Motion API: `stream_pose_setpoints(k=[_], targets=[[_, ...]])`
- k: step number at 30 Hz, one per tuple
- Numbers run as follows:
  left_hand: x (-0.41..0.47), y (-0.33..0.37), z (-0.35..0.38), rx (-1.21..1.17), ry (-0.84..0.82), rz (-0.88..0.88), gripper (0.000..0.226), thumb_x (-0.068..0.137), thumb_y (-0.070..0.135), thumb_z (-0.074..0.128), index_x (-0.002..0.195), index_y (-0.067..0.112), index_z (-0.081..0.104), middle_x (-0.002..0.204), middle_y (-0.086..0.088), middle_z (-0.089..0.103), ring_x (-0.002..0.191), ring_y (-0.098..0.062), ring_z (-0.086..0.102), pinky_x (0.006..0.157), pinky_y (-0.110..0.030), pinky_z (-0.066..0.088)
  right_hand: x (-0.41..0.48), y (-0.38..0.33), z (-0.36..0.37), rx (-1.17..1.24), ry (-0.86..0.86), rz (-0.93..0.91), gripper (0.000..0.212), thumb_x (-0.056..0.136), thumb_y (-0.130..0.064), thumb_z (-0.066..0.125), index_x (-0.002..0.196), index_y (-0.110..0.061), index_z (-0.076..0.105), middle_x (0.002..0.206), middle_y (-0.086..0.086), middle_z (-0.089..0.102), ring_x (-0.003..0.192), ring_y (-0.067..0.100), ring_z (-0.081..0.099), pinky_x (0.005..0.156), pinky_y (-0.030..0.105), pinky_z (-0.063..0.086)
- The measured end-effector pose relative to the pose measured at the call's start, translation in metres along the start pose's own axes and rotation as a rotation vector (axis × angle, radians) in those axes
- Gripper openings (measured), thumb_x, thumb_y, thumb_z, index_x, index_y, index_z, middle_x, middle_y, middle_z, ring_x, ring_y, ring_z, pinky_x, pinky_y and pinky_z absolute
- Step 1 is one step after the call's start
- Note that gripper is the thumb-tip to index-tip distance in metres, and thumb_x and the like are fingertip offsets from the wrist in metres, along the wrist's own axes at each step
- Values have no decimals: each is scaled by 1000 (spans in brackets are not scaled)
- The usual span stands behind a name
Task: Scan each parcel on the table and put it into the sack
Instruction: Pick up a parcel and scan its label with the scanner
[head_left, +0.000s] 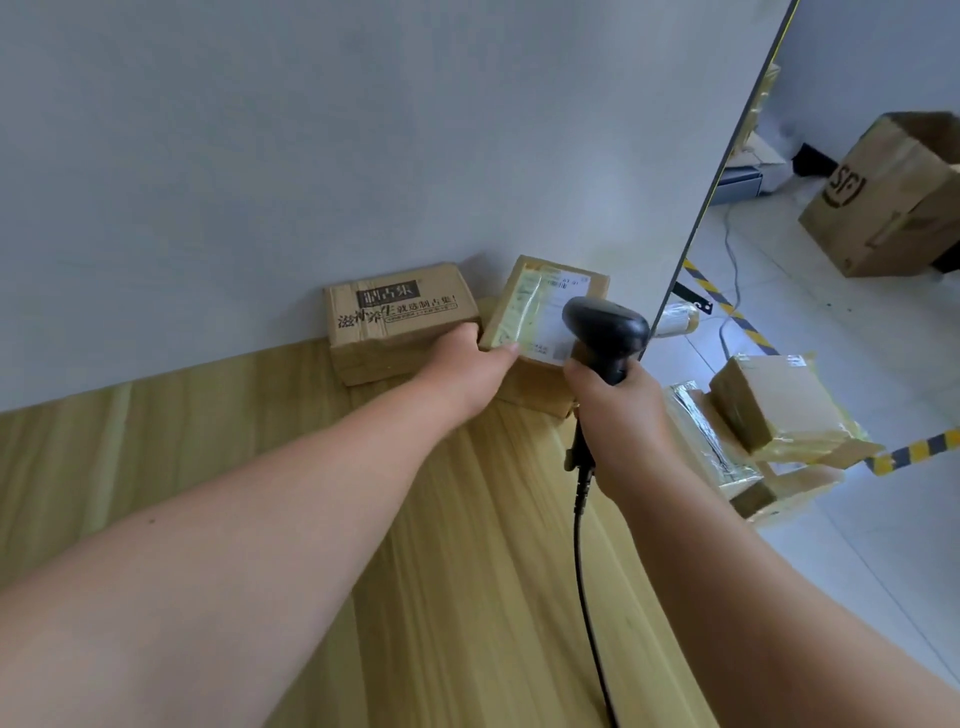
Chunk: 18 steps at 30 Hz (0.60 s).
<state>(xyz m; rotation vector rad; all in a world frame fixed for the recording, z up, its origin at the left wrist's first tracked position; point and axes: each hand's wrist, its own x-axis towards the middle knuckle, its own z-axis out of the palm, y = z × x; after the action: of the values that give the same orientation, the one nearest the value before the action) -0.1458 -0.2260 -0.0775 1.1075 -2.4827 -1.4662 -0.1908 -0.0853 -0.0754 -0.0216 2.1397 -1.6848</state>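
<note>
My right grip was wrapped round the handle of the black scanner, its head turned down and away from me so that the window faced the white label on the taped parcel. The cable hung from the handle's base and ran back toward me over the surface, slack enough, I judged, not to pull my aim off.

My left grip had the taped parcel by its near left edge, thumb on top and fingers tucked into the gap beside the printed box. I held it so, I think, to steady the label under the scanner and to be ready to lift once it read. Whether a second box lay under the parcel I could not tell.

Both boxes sat at the far edge of the surface, against the wall, the printed one touching my fingers and not yet scanned, by my guess.

To my right, down on the floor, lay wrapped parcels and, well beyond them, a big carton. No sack showed plainly.
</note>
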Motion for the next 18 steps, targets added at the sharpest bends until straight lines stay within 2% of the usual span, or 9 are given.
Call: stream_pose_setpoints(k=[3,6,7,11,13,16,18], targets=[[-15,-7,2,-182,3,-77,47,88,49,55,121,16,60,123,-4,58,106,-22,58,89,-35,48,-17,2,-5,6,32,-20,9,92,-26,62,85,-22,57,69,1,52,67,26,52,62,44,47],[-44,-13,1,-342,-10,-164,41,91,49,56,121,22,53,117,0,59,98,-15,56,72,-31,43,-44,4,-12,2,42,-9,8,91,-28,64,86,-26,58,77,-2,62,77,35,65,72,55,56],[-56,-15,0,-395,-17,-206,40,90,51,56,120,25,50,114,2,59,97,-14,55,71,-31,42,-55,6,-13,-2,43,1,7,91,-28,64,86,-28,59,79,-3,64,84,37,68,76,56,56],[-104,-26,-12,-545,-30,-340,39,86,62,54,107,31,45,113,3,57,105,-23,53,92,-48,44,-107,16,-17,-32,28,45,6,88,-31,65,86,-31,60,83,-4,66,86,37,69,77,57,56],[-132,-36,-23,-575,-40,-372,39,85,63,55,105,30,46,112,2,59,103,-21,54,91,-44,44,-136,21,-18,-31,16,58,6,89,-31,66,87,-31,60,82,-7,67,85,34,70,76,53,57],[-175,-58,-49,-640,-38,-414,51,82,47,69,118,19,46,107,-2,64,90,-16,59,72,-31,44,-180,23,-13,0,-42,57,8,90,-26,66,89,-30,60,83,-8,67,86,31,70,69,42,53],[-204,-76,-74,-662,-58,-440,57,77,36,75,122,11,50,98,-5,67,77,-14,63,59,-25,47,-211,19,-5,-5,-103,46,11,91,-22,67,91,-30,60,85,-10,68,86,26,70,75,40,53]])
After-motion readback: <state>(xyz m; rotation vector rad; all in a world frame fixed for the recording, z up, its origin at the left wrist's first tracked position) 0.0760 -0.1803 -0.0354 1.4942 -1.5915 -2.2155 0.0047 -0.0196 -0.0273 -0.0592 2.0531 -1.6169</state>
